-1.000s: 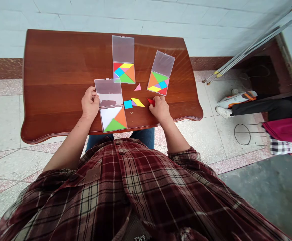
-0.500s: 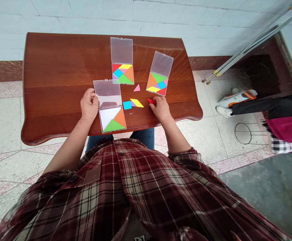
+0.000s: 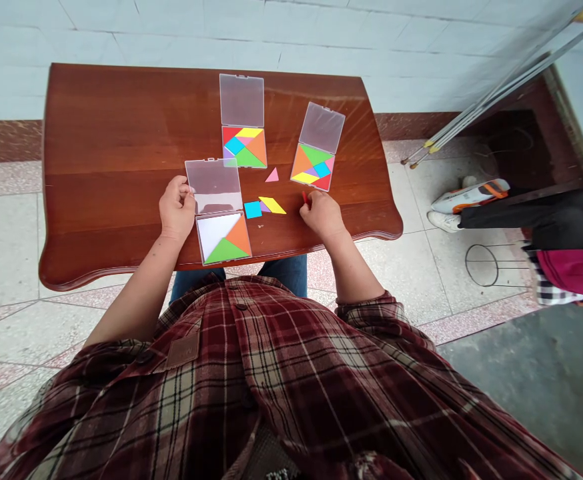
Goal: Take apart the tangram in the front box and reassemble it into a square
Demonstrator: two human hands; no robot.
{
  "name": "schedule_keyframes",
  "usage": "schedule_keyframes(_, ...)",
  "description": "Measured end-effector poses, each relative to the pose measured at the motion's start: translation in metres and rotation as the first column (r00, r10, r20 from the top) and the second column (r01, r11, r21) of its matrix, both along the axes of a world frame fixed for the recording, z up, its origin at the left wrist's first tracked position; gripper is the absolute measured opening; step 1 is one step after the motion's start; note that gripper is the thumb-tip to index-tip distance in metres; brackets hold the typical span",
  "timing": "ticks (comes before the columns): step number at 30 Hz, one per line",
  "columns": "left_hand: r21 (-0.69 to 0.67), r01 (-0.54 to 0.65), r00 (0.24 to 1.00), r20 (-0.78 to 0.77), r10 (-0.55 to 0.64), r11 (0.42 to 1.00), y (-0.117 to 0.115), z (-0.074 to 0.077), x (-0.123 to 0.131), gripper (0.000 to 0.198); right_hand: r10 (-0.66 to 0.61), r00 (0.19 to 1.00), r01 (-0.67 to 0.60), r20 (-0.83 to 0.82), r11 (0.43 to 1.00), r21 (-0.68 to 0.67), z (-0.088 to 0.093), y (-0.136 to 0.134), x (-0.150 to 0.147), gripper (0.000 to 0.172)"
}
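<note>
My right hand (image 3: 322, 215) pinches a red tangram piece (image 3: 305, 197), mostly hidden by the fingers, just over the table. My left hand (image 3: 176, 208) is closed at the left edge of the clear lid (image 3: 215, 183) of the near tangram case, thumb and fingers on that edge. The case's tray (image 3: 217, 230) holds an orange triangle (image 3: 238, 236) and a green triangle (image 3: 228, 249); its upper left shows white. Between the hands lie a blue square (image 3: 253, 210), a yellow parallelogram (image 3: 273, 205) partly over a purple piece (image 3: 265, 207), and a pink triangle (image 3: 272, 175).
Two more open tangram cases, one at the back middle (image 3: 244, 148) and one to the right (image 3: 312, 167), hold fitted coloured pieces. The brown wooden table (image 3: 121, 147) stands by a tiled wall. Crutches (image 3: 451, 120) lean at right, near another person's leg (image 3: 491, 219).
My right hand has tilted the red piece up from near flat to edge-on and moved very slightly right. My left hand stays at the lid.
</note>
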State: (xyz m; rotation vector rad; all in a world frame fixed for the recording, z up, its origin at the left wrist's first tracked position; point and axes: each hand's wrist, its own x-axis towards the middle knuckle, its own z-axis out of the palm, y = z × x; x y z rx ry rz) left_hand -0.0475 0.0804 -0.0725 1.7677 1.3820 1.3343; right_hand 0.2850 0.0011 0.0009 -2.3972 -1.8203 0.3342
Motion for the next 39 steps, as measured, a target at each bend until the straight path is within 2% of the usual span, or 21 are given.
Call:
schedule_keyframes(7,0.014,0.008,1.0,-0.001,-0.008,1.0,0.001,-0.004,-0.001,0.031,-0.001,1.0,0.002,-0.029,0.999,0.04,-0.002,-0.006,0.002,0.022)
schedule_keyframes(11,0.018,0.002,1.0,-0.003,-0.002,1.0,0.0,-0.002,-0.001,0.031,-0.013,1.0,0.013,0.0,1.0,0.007,0.004,-0.006,-0.001,0.023)
schedule_keyframes(16,0.01,0.0,1.0,-0.007,0.0,1.0,0.002,-0.004,-0.002,0.031,-0.088,0.996,0.089,0.026,0.995,-0.038,0.01,-0.009,-0.002,0.024)
schedule_keyframes(28,-0.007,-0.002,1.0,0.012,0.002,1.0,0.002,-0.002,-0.002,0.028,-0.09,0.995,0.091,0.041,0.995,-0.036,0.005,-0.008,0.006,0.026)
schedule_keyframes(30,-0.014,0.009,1.0,0.003,-0.009,1.0,0.002,-0.001,-0.002,0.027,-0.094,0.995,0.094,0.038,0.995,-0.019,0.004,-0.006,0.007,0.03)
schedule_keyframes(35,-0.03,0.014,1.0,-0.012,-0.014,0.999,0.0,0.001,-0.002,0.026,-0.109,0.994,0.11,-0.006,0.993,0.05,-0.001,-0.007,0.013,0.054)
schedule_keyframes(39,-0.019,0.002,1.0,-0.008,-0.002,1.0,0.0,0.002,-0.001,0.027,-0.111,0.992,0.115,-0.06,0.991,0.062,-0.005,-0.008,0.02,0.05)
